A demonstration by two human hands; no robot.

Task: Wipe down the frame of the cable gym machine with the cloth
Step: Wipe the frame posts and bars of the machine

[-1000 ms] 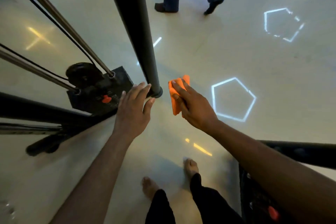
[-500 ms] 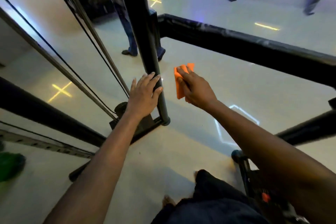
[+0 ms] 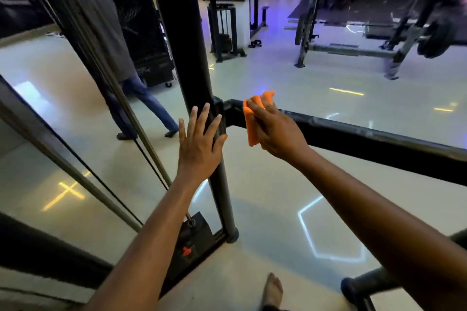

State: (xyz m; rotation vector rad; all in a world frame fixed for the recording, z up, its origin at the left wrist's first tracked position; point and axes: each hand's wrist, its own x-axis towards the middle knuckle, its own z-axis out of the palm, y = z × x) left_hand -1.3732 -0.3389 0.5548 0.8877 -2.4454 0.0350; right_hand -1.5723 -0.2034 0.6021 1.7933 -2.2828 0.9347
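A black upright post [image 3: 185, 40] of the cable machine frame rises from the floor in the middle of the view. A black crossbar [image 3: 358, 139] leaves it at a joint and runs to the right. My left hand [image 3: 199, 144] lies flat on the post just below that joint, fingers straight. My right hand [image 3: 276, 129] grips a folded orange cloth [image 3: 252, 121] and holds it against the crossbar right beside the joint.
Steel guide rods and black cables [image 3: 106, 98] slant down on the left to the weight stack [image 3: 194, 237]. A person [image 3: 106, 40] walks behind them. Other gym machines [image 3: 353, 33] stand at the back. My bare foot [image 3: 273, 290] is on the glossy floor.
The view has tilted up from the floor toward the gym. Both hands have climbed the post from near its foot; the cloth now sits on the crossbar at the joint.
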